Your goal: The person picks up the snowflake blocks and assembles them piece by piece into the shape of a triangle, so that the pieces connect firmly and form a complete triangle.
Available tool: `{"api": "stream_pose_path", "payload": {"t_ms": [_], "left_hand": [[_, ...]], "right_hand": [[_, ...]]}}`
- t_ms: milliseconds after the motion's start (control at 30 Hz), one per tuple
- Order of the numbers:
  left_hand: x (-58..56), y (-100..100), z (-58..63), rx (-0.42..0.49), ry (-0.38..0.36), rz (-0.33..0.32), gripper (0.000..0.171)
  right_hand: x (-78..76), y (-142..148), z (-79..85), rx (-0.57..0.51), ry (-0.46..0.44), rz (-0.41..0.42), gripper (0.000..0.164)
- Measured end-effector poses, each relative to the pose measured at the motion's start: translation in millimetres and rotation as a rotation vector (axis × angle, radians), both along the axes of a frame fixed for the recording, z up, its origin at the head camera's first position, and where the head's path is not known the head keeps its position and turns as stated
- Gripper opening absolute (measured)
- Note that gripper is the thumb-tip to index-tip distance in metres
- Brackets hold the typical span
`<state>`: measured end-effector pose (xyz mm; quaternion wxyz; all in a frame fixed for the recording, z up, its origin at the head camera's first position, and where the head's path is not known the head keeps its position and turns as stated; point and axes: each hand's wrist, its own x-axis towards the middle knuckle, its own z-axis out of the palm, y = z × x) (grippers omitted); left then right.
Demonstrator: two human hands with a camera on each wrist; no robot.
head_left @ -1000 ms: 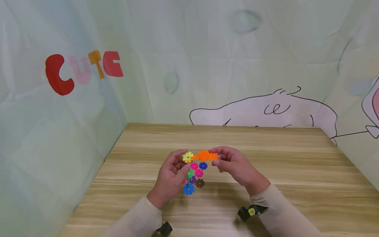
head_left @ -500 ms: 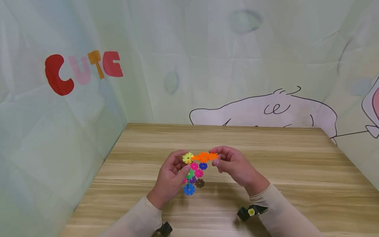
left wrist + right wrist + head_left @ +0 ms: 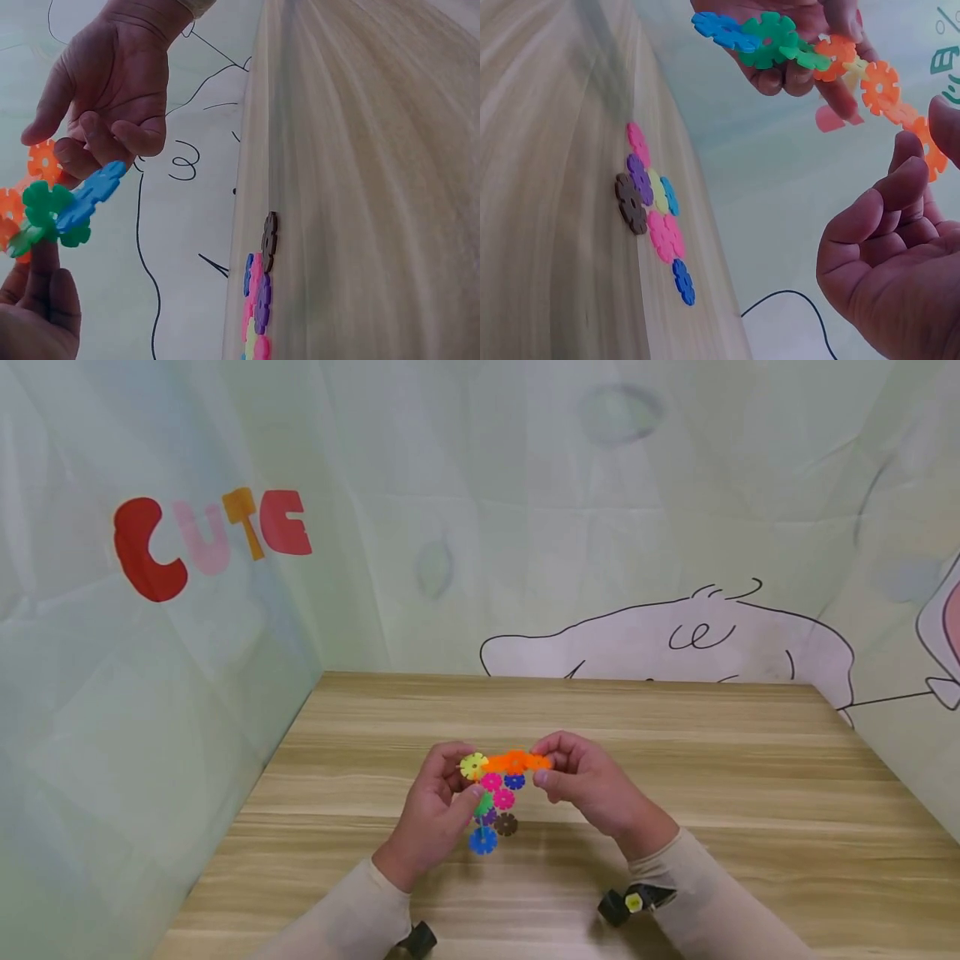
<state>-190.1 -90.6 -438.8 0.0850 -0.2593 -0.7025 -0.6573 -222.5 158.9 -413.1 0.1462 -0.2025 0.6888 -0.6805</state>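
Chain of linked flower discs (image 3: 870, 90): the left hand (image 3: 435, 808), partly curled, grasps it near the green discs (image 3: 781, 34), while the right hand (image 3: 594, 787) pinches its orange end (image 3: 931, 154).

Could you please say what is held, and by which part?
A disc chain: the right hand pinches its orange end, the left hand its middle.

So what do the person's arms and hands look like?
The left hand and right hand are bare, no gloves. The left sleeve and right sleeve are cream. By them sit a left black gadget and a right black gadget with a small yellow patch.
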Motion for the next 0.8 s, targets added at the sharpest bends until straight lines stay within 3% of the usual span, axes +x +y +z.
{"api": "stream_pose_path", "payload": {"t_ms": [300,467,800], "left_hand": [[1.2,0,0.8,-0.047,0.04,-0.101,0.034],[1.3,0,1.3,-0.071,0.072,-0.1,0.033],[4.0,-1,3.9,-0.118,0.039,-0.098,0.029]], "right_hand": [[7.6,-8,1.5,0.003,0.023,0.044,0.029],[10.1,-11,1.8,-0.002,0.023,0.061,0.027],[13.8,-15,3.5,-0.004,-0.009,0.063,0.024]]}}
